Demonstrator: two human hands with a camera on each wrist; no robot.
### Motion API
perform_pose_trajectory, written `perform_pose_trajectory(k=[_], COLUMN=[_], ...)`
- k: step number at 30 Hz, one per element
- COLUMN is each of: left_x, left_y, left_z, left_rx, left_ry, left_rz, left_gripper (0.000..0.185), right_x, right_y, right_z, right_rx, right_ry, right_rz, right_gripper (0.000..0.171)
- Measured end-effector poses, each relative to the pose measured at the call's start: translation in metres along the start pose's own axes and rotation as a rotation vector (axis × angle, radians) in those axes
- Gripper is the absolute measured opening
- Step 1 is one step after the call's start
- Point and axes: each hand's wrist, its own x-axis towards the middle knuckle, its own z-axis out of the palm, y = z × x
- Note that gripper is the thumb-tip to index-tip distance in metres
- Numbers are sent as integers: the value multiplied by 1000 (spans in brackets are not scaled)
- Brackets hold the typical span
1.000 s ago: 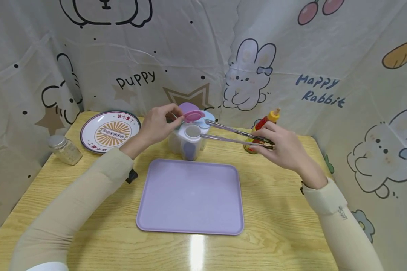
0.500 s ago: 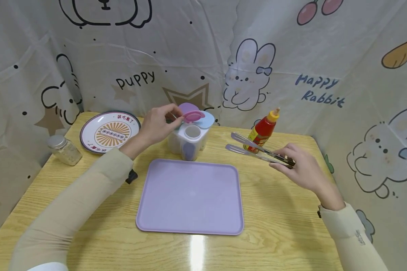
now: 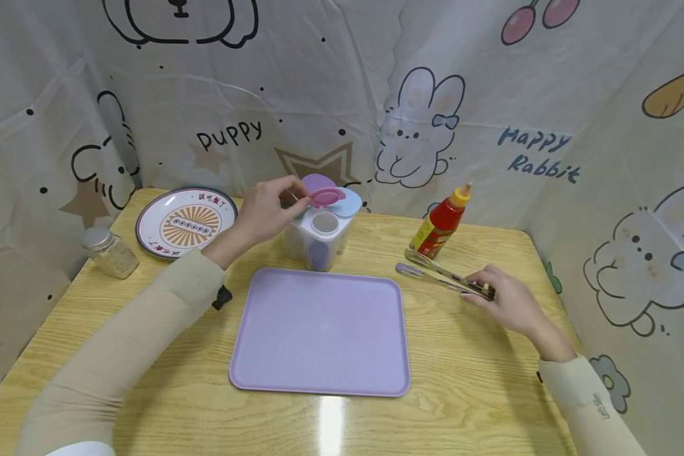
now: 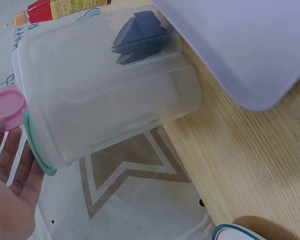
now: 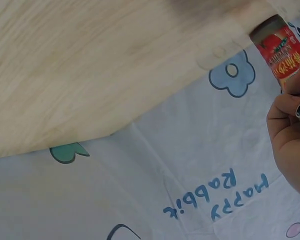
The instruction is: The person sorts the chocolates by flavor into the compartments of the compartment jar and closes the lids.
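In the head view my left hand (image 3: 265,212) pinches the raised pink lid (image 3: 326,197) of a white, several-lobed storage container (image 3: 296,239). The round opening under that lid is uncovered. Purple and light blue lids lie over other sections. The left wrist view shows the container's clear wall with a dark blue folded piece (image 4: 142,32) behind it, and a green lid (image 4: 36,145) beside my fingers. My right hand (image 3: 507,301) grips metal tongs (image 3: 444,274) by the closed end. Their arms are slightly apart with nothing between the tips, close in front of a red sauce bottle (image 3: 443,221).
A flat lilac tray (image 3: 319,335) lies on the wooden table in front of the container. To the left are a patterned plate (image 3: 148,231) and a small jar (image 3: 109,253) with a metal cap. A printed cloth (image 3: 319,101) hangs along the table's back and sides.
The tongs have moved from the container's opening to the right and nearer the front, together with my right hand. My left hand stays at the pink lid.
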Motion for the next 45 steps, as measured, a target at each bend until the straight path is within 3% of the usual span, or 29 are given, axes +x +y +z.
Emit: perform_pose_trajectory(k=[17,36,45], left_x=[0,0,0], left_y=[2,0,0], left_z=[-1,1,0], left_rx=[-2,-7,-10], left_ry=[0,-4,0], left_rz=[-3,-1,-1], left_gripper=[12,12,13], right_x=[-4,-5,-7], right_y=[12,20,22], right_z=[12,23,29], right_rx=[11,48,59], right_ry=[-42,-157,-151], right_rz=[54,104,99], right_gripper=[38,48,49])
